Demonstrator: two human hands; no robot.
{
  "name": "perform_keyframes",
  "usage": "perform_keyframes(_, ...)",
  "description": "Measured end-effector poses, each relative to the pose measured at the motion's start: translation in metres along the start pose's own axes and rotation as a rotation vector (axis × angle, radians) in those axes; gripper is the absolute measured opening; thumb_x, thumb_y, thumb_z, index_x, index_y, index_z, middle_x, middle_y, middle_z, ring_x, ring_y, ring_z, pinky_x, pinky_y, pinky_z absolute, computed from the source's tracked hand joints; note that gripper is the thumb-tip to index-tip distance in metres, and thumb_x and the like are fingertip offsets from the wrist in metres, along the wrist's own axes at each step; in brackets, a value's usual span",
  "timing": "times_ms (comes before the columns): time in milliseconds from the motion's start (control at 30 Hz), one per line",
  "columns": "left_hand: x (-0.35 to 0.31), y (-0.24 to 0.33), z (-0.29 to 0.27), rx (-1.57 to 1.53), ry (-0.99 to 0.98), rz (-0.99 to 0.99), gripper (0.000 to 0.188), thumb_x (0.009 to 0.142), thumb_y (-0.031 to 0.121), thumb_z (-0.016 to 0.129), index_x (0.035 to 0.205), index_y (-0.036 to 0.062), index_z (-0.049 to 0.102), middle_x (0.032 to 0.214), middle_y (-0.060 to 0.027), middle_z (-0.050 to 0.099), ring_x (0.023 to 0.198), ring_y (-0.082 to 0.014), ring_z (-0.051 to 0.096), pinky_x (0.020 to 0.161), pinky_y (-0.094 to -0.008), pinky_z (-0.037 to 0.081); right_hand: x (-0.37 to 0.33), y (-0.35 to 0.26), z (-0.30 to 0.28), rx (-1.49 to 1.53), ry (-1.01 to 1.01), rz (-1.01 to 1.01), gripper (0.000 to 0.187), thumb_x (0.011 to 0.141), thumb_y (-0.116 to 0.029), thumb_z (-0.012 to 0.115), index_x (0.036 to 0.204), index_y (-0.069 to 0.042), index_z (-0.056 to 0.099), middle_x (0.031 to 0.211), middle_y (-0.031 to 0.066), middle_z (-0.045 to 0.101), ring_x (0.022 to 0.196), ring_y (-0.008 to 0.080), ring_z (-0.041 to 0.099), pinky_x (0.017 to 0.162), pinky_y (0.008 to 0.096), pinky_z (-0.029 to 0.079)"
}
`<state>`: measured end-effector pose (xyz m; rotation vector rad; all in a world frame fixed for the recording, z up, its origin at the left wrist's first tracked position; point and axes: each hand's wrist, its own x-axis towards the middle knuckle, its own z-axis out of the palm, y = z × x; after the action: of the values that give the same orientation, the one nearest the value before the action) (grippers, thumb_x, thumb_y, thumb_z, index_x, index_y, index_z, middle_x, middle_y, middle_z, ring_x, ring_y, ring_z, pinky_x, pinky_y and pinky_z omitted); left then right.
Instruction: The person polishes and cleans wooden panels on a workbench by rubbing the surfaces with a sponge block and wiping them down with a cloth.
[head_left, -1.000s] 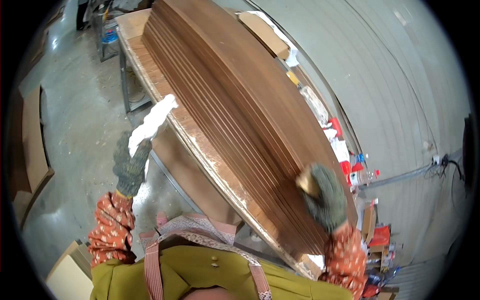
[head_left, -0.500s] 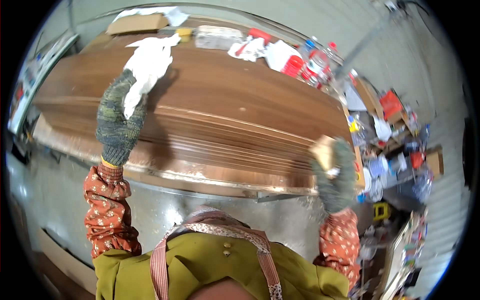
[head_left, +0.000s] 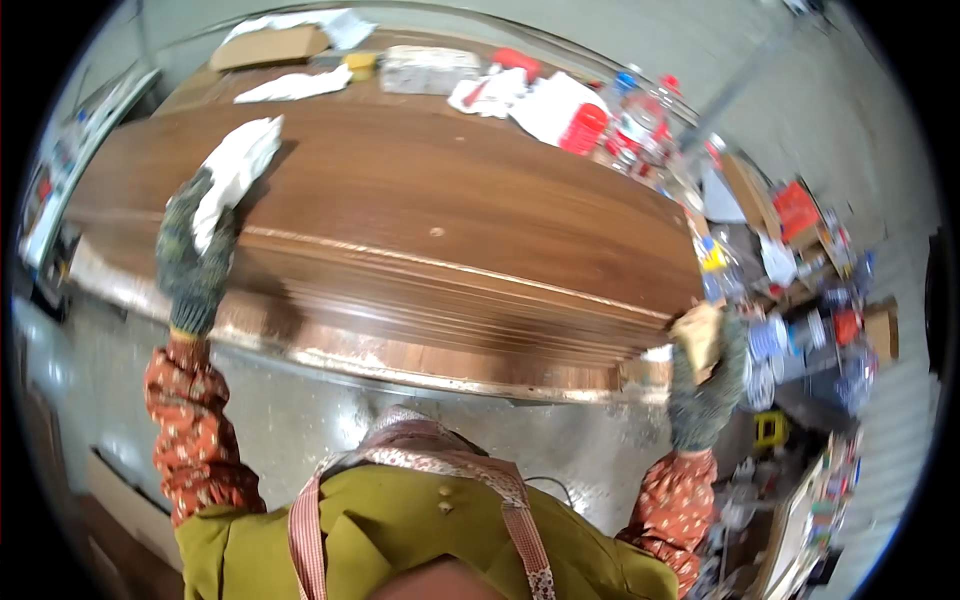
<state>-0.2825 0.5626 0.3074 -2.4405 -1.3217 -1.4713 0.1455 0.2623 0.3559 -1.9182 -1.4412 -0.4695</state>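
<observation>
The left hand [head_left: 195, 268] clutched a crumpled white cloth [head_left: 240, 165] over the brown panels [head_left: 400, 190], layered there on the surface [head_left: 335, 352], and at their right end, the right hand [head_left: 706, 402] gripped a tan pad [head_left: 698, 335]!

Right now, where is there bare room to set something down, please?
The brown panel looks bare between the white cloth in the left hand and the right hand; it is crowded behind, with a pale block, red container and bottles.
</observation>
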Motion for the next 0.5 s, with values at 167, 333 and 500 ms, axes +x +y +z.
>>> perform_keyframes(167, 0.001, -0.023, 0.003, 0.013, -0.102, 0.099, 0.040, 0.079, 0.009, 0.065, 0.118, 0.0024, 0.057, 0.123, -0.0170, 0.057, 0.115, -0.0297, 0.054, 0.098, -0.0393, 0.041, -0.013, 0.024, -0.005, 0.325, -0.127, 0.352, 0.054, 0.081, 0.000, 0.066, 0.130, 0.002, 0.044, 0.124, 0.0140, 0.054, 0.116, 0.0227, 0.050, 0.101, 0.0360, 0.038)
perform_keyframes(333, -0.033, -0.086, -0.022, 0.245, -0.130, -0.043, 0.042, 0.080, 0.018, 0.069, 0.118, 0.0057, 0.057, 0.119, -0.0166, 0.059, 0.111, -0.0314, 0.056, 0.093, -0.0378, 0.044, -0.067, 0.046, 0.013, 0.016, 0.005, 0.349, 0.047, 0.087, -0.007, 0.063, 0.128, 0.004, 0.043, 0.123, 0.0121, 0.052, 0.113, 0.0200, 0.049, 0.101, 0.0324, 0.036)
perform_keyframes(500, -0.069, -0.127, -0.032, 0.426, -0.089, -0.064, 0.049, 0.080, 0.029, 0.070, 0.120, 0.0062, 0.055, 0.119, -0.0172, 0.058, 0.111, -0.0326, 0.056, 0.093, -0.0405, 0.044, -0.103, -0.011, 0.082, 0.107, 0.046, 0.179, 0.050, 0.080, -0.005, 0.070, 0.125, 0.001, 0.049, 0.128, 0.0145, 0.052, 0.118, 0.0268, 0.049, 0.104, 0.0385, 0.036)
